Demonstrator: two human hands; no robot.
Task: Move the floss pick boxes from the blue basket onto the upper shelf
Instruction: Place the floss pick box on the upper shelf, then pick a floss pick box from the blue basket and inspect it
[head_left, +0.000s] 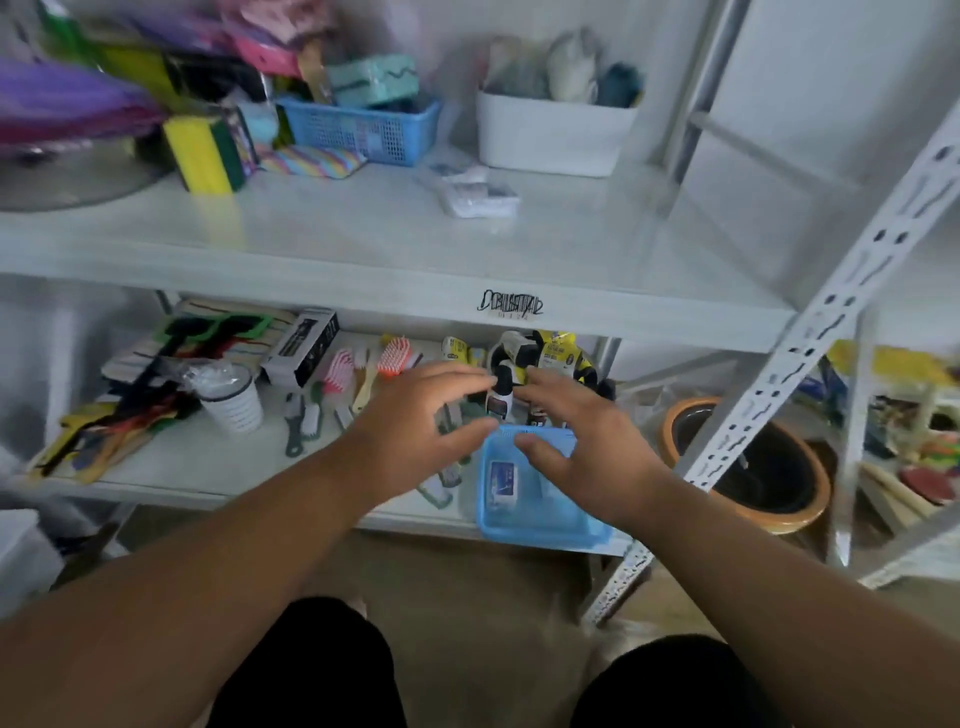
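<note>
floss box (504, 482) under empty hands (511, 434)

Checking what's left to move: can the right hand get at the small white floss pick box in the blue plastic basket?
Probably yes. The right hand hovers open over the blue plastic basket, and the white floss pick box lies uncovered.

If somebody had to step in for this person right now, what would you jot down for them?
Left hand: open, empty, hovering at the blue basket's far left corner.
Right hand: open, empty, over the basket.
Basket sits at the lower shelf's front edge, one floss pick box visible inside.
Done: some small packs, likely floss boxes, lie on the upper shelf.
Left: lift out the remaining box.
</note>
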